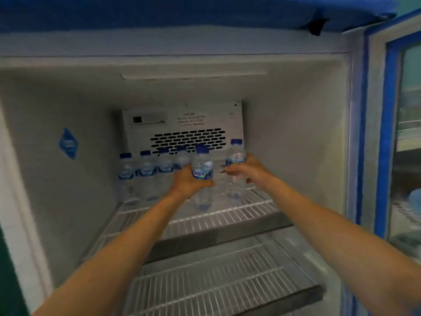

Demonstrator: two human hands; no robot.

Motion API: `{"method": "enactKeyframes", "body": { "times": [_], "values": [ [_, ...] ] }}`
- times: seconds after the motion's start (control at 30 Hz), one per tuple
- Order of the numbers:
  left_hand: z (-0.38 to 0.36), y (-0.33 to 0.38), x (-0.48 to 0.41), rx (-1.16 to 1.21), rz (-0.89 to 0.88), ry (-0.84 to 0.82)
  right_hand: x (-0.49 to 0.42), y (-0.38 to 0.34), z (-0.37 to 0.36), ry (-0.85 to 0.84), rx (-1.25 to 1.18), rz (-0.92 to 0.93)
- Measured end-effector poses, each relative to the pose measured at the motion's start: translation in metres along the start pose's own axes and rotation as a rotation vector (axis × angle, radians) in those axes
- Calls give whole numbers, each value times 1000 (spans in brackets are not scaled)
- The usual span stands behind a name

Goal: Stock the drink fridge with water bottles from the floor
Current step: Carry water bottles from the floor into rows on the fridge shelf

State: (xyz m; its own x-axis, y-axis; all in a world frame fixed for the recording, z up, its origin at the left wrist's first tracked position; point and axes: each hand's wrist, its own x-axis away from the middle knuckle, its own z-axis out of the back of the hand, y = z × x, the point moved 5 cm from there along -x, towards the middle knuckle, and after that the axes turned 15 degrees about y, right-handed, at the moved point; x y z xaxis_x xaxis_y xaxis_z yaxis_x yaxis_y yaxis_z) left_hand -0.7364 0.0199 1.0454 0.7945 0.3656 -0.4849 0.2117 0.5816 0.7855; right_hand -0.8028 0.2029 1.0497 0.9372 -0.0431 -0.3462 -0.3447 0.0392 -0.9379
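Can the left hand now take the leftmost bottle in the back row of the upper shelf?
Probably not yet: the left hand grips another bottle. The path looks free, though, since the wire shelf before the leftmost bottle is bare.

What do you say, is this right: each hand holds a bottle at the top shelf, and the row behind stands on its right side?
Wrong side: the head view shows the row on the left of the shelf. The left hand holds one bottle, the right hand the other bottle.
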Motion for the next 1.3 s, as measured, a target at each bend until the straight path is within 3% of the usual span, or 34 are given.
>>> {"method": "enactKeyframes", "body": {
  "times": [0.23,0.37,0.5,0.63,0.87,1.3],
  "values": [
    [-19,-10,-22,63,18,80,-12,16,-18,-63,9,30],
    [-24,-21,-24,92,41,141,-17,31,-26,-204,207,0],
    [-23,-26,-28,42,19,191,-34,41,-34,-207,365,-32],
    [-21,-31,-32,2,-21,204,-54,44,-50,-151,325,1],
    [-22,-31,-30,-12,-103,234,-75,53,-60,-38,236,-125],
    [-24,-34,-33,-42,-103,221,-88,64,-69,-138,161,-110]
  ]
}}
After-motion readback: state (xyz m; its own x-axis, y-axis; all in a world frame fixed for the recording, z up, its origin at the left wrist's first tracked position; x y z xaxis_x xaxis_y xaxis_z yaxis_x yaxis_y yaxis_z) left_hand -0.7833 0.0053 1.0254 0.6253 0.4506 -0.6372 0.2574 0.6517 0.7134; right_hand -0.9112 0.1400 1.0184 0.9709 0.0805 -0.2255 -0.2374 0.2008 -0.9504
